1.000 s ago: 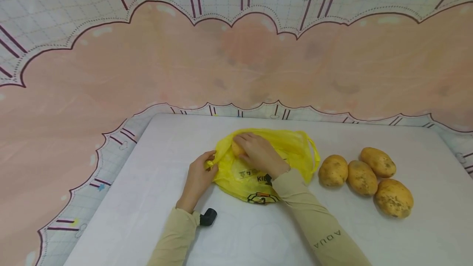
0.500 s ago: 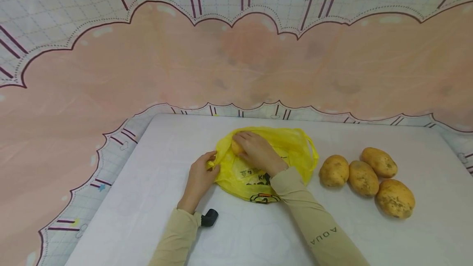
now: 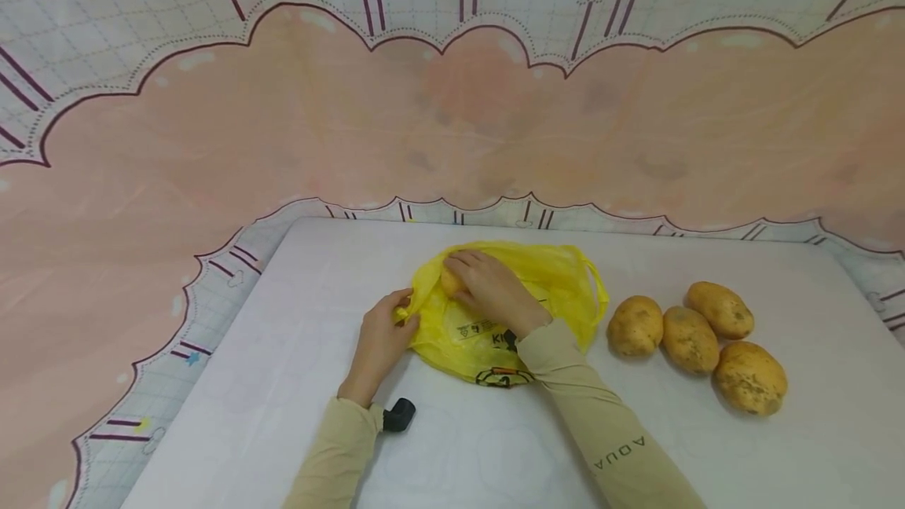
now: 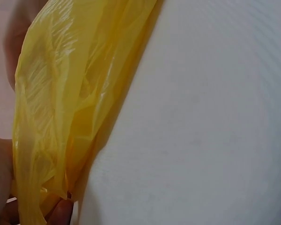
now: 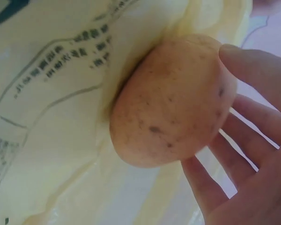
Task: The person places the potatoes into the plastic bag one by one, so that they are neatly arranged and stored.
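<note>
A yellow plastic bag (image 3: 463, 364) with dark print lies on the white table. At its left end my left hand (image 3: 382, 340) pinches the bunched edge; the left wrist view shows the thin yellow film (image 4: 79, 84) running up from the fingers. My right hand (image 3: 495, 289) reaches over the bag from the right and grips a potato (image 3: 451, 283) at its upper left part. Seen closely in the right wrist view, that smooth potato (image 5: 173, 103) with small dark spots sits against the printed plastic, thumb on one side and fingers round the other.
Several more potatoes (image 3: 689, 340) lie in a cluster right of the bag, one close to the bag's handle loop (image 3: 599, 289). A black device (image 3: 399, 415) sits at my left wrist. Behind the white table (image 3: 339, 258) hangs a patterned cloth (image 3: 424, 124).
Both hands keep almost the same places. The bag's right end has shifted very slightly left and up; the small sideways shift of the loose potatoes matches the view's own motion.
</note>
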{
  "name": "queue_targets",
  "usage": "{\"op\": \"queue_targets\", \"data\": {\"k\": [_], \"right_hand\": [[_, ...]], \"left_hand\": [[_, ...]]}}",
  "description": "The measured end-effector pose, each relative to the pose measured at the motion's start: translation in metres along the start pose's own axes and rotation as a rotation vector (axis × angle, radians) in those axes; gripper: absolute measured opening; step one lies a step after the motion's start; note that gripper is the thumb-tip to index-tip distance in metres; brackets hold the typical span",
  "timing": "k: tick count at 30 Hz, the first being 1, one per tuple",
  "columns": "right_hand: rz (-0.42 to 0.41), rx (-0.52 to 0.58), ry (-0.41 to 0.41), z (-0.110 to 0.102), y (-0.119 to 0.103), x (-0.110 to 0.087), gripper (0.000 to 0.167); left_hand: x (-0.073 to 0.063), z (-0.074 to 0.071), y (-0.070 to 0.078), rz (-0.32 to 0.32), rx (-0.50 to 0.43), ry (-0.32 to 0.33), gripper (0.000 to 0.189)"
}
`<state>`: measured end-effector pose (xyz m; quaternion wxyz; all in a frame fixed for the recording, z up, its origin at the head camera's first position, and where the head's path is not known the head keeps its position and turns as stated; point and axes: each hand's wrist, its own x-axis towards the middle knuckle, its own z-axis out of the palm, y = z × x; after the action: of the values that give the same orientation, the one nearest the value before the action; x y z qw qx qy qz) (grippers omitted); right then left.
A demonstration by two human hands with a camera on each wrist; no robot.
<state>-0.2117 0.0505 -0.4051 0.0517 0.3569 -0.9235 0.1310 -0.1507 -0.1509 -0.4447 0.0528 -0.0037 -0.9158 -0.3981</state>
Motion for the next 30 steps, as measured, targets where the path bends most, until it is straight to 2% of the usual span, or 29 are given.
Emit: {"op": "queue_targets", "data": {"k": [9,15,23,30], "right_hand": [[0.023,0.03,-0.002,-0.009,-0.002,-0.005,0.049],[-0.012,0.031,0.023,-0.011,-0.006,-0.008,0.046],[0.025,0.026,0.029,-0.02,-0.007,-0.02,0.046],[0.032,0.002,0.014,-0.027,-0.007,-0.03,0.047]], "left_hand": [[0.003,-0.002,-0.004,-0.011,-0.001,-0.021,0.045],[0.001,-0.006,-0.008,-0.029,-0.008,-0.018,0.045],[0.004,-0.005,-0.008,0.0,-0.016,-0.023,0.044],[0.003,-0.004,-0.009,-0.002,-0.002,-0.019,0.043]]}}
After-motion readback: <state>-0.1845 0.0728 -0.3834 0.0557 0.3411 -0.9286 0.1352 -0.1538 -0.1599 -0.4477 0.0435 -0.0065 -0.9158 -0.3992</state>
